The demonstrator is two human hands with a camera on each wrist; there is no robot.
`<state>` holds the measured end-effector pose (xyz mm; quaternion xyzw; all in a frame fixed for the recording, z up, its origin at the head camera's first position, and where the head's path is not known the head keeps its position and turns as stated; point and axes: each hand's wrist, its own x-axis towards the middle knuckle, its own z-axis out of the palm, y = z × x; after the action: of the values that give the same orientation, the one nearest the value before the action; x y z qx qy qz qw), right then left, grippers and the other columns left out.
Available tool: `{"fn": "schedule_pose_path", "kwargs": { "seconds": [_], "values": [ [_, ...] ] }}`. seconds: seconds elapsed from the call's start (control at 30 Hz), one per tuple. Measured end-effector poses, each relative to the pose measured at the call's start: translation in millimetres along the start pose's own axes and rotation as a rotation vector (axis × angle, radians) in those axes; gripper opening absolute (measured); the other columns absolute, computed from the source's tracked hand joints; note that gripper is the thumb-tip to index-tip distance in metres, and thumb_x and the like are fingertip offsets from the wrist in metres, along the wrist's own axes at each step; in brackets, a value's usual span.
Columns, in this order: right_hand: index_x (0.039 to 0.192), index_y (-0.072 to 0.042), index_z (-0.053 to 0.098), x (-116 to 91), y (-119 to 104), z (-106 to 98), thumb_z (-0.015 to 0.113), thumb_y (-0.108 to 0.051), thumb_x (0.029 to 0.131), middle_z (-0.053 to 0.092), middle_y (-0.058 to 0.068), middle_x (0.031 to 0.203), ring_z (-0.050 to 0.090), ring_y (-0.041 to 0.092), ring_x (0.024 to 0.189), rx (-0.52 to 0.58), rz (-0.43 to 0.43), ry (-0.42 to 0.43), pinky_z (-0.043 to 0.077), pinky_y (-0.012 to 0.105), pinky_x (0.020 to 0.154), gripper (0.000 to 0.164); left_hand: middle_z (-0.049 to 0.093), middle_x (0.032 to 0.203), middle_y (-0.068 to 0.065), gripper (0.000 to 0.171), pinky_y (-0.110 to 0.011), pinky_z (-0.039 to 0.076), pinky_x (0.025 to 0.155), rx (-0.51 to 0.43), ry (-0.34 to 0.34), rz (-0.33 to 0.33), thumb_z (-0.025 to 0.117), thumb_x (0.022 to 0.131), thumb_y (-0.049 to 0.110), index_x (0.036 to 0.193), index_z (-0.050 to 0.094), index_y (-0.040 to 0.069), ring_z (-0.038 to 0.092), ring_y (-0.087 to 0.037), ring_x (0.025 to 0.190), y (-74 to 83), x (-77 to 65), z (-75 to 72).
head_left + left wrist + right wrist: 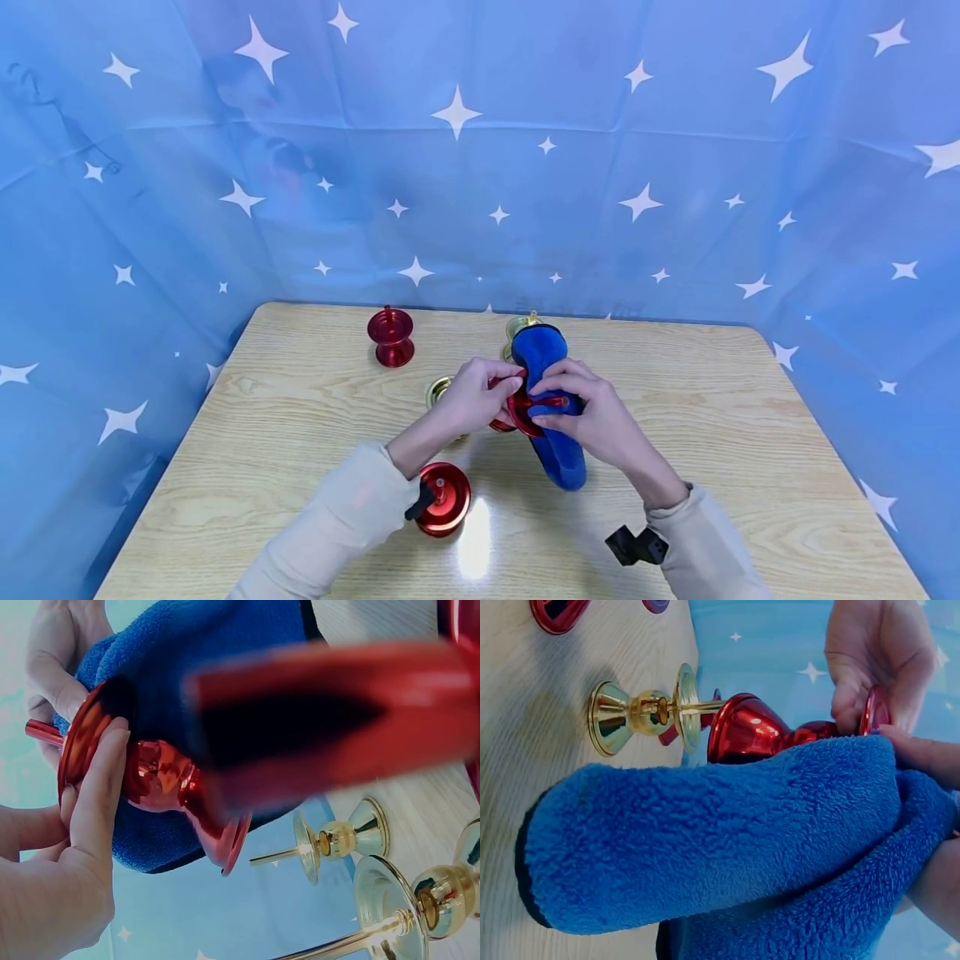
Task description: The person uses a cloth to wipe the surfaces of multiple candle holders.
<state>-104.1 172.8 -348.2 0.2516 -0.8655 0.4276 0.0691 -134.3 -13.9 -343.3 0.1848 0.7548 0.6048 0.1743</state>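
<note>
A shiny red metal candle holder [525, 414] with a spike is held above the table, tipped on its side with the spike toward the right. My left hand [474, 398] pinches the rim of its dish, as the left wrist view shows at the dish [88, 742]. A fluffy blue cloth [558, 458] with dark edging hangs from my right hand [596, 408], whose fingers and thumb grip it against the dish around the spike. In the right wrist view, folds of the cloth [705, 832] hide much of the right hand and part of the holder.
One red candle holder [391, 337] stands at the back left of the wooden table [675, 400], another [444, 500] close by my left wrist. Gold candle holders [437, 388] [367, 829] stand behind my hands. A starry blue curtain [480, 167] surrounds the table.
</note>
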Motion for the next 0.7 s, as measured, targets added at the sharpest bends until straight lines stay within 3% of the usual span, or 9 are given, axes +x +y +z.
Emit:
{"fn": "schedule_pose_path", "kwargs": {
  "seconds": [0.13, 0.37, 0.7],
  "values": [
    [0.09, -0.008, 0.069, 1.0, 0.0, 3.1, 0.077, 0.0, 0.07, 0.056, 0.0, 0.099, 0.051, 0.02, 0.096, 0.005, 0.004, 0.027, 0.049, 0.032, 0.079, 0.023, 0.062, 0.104, -0.019, 0.026, -0.03, 0.054, 0.055, 0.031, 0.013, 0.009, 0.048, 0.094, 0.002, 0.116, 0.06, -0.005, 0.065, -0.023, 0.059, 0.6, -0.3, 0.0],
    [0.089, -0.008, 0.069, -0.5, -2.4, 0.7, 0.077, 0.0, 0.07, 0.057, -0.001, 0.097, 0.052, 0.015, 0.093, 0.052, -0.002, 0.061, 0.047, 0.024, 0.078, 0.022, 0.061, 0.109, -0.02, 0.024, -0.029, 0.054, 0.053, 0.096, 0.038, 0.031, 0.049, 0.093, 0.001, 0.112, 0.062, -0.005, 0.065, -0.019, 0.057, 5.1, -0.3, 1.1],
    [0.09, -0.006, 0.069, -2.3, -12.6, -16.4, 0.075, 0.002, 0.071, 0.056, 0.0, 0.097, 0.05, 0.014, 0.089, 0.066, -0.098, 0.021, 0.047, 0.023, 0.066, 0.022, 0.061, 0.106, -0.021, 0.022, -0.03, 0.054, 0.051, 0.118, 0.038, 0.026, 0.051, 0.091, -0.001, 0.108, 0.064, -0.006, 0.064, -0.02, 0.053, 11.6, -1.3, 0.8]
  ]
}}
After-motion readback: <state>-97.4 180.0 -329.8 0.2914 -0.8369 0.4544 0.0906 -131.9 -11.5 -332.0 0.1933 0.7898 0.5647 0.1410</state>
